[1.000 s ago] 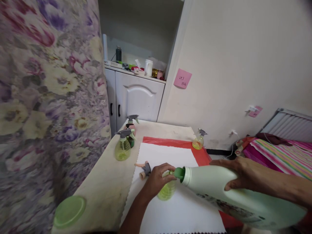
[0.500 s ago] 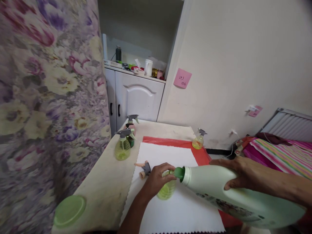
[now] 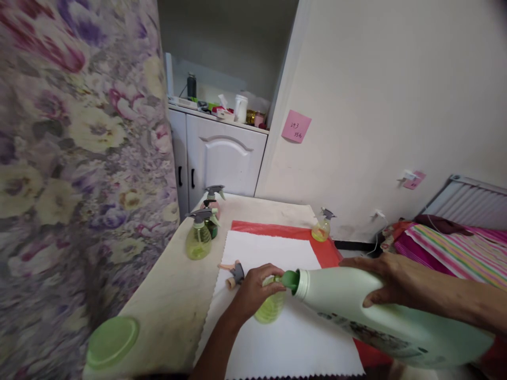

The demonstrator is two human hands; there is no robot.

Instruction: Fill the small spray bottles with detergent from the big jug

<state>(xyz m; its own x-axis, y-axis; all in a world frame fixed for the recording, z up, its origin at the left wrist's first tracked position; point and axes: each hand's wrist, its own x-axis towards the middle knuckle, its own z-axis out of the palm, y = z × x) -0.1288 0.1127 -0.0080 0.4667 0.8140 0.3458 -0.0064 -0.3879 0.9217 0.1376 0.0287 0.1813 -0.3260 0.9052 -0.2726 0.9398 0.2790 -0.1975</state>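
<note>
My left hand (image 3: 259,287) is closed around the neck of a clear yellow-green spray bottle (image 3: 270,309), which stands without its spray head on the white sheet. In my right hand (image 3: 390,279) is a large pale green jug (image 3: 340,290), tipped on its side with its mouth toward the bottle. The jug's green spout (image 3: 291,280) meets the bottle's opening beside my left fingertips; whether liquid flows I cannot tell. A loose spray head (image 3: 236,274), grey with a peach trigger and collar, lies just left of my left hand.
Several bottles, including a yellow-green spray bottle (image 3: 198,240), stand at the table's back left. Another spray bottle (image 3: 321,227) is at the back right on red plastic (image 3: 277,229). A round green lid (image 3: 113,342) lies front left. A floral curtain (image 3: 87,158) hangs along the left.
Both hands, the jug and the bottle keep nearly the same places. Only a very slight shift of the whole view shows.
</note>
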